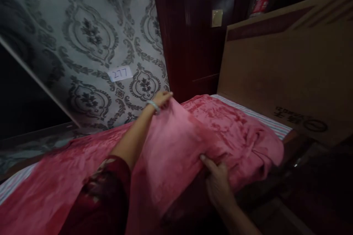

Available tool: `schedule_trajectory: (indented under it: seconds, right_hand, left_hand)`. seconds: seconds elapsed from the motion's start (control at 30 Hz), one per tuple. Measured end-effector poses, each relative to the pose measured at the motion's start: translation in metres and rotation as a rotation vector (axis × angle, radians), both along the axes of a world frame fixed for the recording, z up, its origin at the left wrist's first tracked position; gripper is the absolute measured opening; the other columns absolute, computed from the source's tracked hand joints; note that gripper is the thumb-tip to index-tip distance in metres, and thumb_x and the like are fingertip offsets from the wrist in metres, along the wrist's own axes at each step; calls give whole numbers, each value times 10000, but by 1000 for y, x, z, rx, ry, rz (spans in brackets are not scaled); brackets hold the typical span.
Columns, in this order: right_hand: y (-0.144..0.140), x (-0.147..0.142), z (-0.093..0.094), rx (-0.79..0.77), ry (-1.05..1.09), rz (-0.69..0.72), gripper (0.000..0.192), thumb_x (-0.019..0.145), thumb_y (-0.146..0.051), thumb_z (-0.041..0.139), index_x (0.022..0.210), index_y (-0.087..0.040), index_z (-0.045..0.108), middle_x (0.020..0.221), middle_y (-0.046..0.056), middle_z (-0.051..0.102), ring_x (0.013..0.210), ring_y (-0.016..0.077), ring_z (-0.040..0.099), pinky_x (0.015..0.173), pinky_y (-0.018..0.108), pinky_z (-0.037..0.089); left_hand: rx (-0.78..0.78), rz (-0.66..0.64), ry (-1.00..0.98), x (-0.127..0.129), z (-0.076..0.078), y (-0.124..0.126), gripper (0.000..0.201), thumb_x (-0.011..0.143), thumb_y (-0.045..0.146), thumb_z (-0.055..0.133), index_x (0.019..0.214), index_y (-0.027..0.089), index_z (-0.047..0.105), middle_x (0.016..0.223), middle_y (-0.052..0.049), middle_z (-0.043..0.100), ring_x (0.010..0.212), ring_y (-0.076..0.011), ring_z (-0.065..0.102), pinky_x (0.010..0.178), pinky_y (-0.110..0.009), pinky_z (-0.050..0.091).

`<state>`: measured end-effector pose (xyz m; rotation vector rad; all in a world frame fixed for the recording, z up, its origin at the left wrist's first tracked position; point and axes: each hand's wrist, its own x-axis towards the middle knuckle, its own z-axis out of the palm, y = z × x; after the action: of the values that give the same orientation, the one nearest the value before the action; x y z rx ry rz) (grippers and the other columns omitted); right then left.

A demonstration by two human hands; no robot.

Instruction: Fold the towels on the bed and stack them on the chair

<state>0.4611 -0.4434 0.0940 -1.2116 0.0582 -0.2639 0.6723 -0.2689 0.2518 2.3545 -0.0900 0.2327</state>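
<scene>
A bed (296,137) fills the lower part of the view, its dark wooden edge showing at the right. A striped sheet (261,117) covers it, visible at the far right end and at the lower left corner. A pink blanket (220,125) lies directly on the sheet, spread along the bed and bunched at the right end.

We see a pink blanket (226,132), plush with a faint embossed pattern, spread across the bed and bunched into folds at its right end near the headboard. Our left hand (162,99) lifts one part of it into a raised peak, while our right hand (217,181) grips its near edge hanging over the bedside.
</scene>
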Motion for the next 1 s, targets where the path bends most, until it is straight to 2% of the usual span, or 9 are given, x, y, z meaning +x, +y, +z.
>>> schedule_trajectory:
  seconds: [0.07, 0.13, 0.2, 0.27, 0.47, 0.63, 0.73, 0.9, 1.0]
  right_hand:
    - [-30, 10, -23, 187, 113, -5, 606, 770, -459, 663, 1311, -202, 574, 1108, 74, 718, 1073, 279, 670, 951, 440, 560]
    - [-54, 14, -40, 368, 236, 41, 631, 729, -495, 712, 1271, -200, 584, 1145, 81, 713, 1044, 285, 684, 895, 436, 579]
    - [-71, 15, -51, 443, 308, 91, 615, 743, -558, 718, 1236, -213, 588, 1173, 85, 707, 1015, 283, 696, 832, 434, 592]
    - [-82, 17, -55, 422, 331, 129, 588, 768, -595, 711, 1208, -224, 593, 1143, 81, 717, 966, 271, 710, 780, 421, 597]
    - [-97, 36, -58, 145, 352, 60, 806, 695, -595, 785, 1382, -262, 525, 1109, 78, 713, 820, 252, 715, 610, 371, 598]
    - [-99, 48, -66, -119, 165, -69, 672, 668, -557, 765, 1214, -176, 676, 1157, 127, 705, 1096, 309, 650, 921, 422, 547]
    - [-107, 47, -73, -211, 167, -178, 645, 706, -550, 706, 1228, -173, 664, 1132, 104, 711, 973, 268, 680, 850, 368, 560]
    - [-126, 51, -87, -616, 143, -320, 575, 721, -534, 613, 1154, -166, 701, 750, 32, 705, 578, 209, 609, 587, 334, 547]
    - [-133, 60, -92, -792, 19, -386, 484, 757, -506, 564, 1087, -195, 734, 923, 72, 744, 801, 259, 686, 775, 395, 574]
  left_hand:
    - [128, -56, 78, 29, -35, -46, 455, 975, 474, 433, 1169, 140, 672, 938, -98, 742, 860, -222, 704, 811, -367, 550]
    - [255, -67, 111, 52, -74, -71, 434, 929, 485, 517, 1124, 141, 697, 1054, -130, 743, 1051, -256, 675, 939, -369, 508]
    - [366, -57, 131, 71, -104, -77, 438, 894, 473, 549, 1143, 142, 691, 1216, -162, 701, 1209, -284, 607, 1038, -385, 449]
    - [448, -36, 154, 88, -122, -71, 473, 879, 461, 536, 1186, 127, 670, 1316, -193, 645, 1280, -301, 562, 1077, -404, 416]
    - [486, -16, 226, 126, -127, -40, 373, 807, 389, 607, 1056, 133, 714, 1127, -171, 732, 1136, -293, 662, 958, -335, 492]
    - [376, -9, 184, 140, -131, -31, 287, 848, 335, 581, 1064, 181, 689, 1012, -75, 749, 945, -230, 701, 774, -295, 542]
    - [335, -28, 157, 151, -133, -38, 292, 841, 368, 609, 1066, 196, 677, 1065, -57, 741, 1023, -226, 675, 830, -291, 538]
    - [339, -59, 214, 159, -141, -53, 364, 767, 374, 686, 1050, 145, 692, 1209, -141, 707, 1168, -277, 641, 985, -328, 492]
    - [337, -77, 234, 160, -145, -50, 494, 750, 417, 696, 1149, 127, 671, 1307, -168, 661, 1236, -282, 611, 1028, -330, 475]
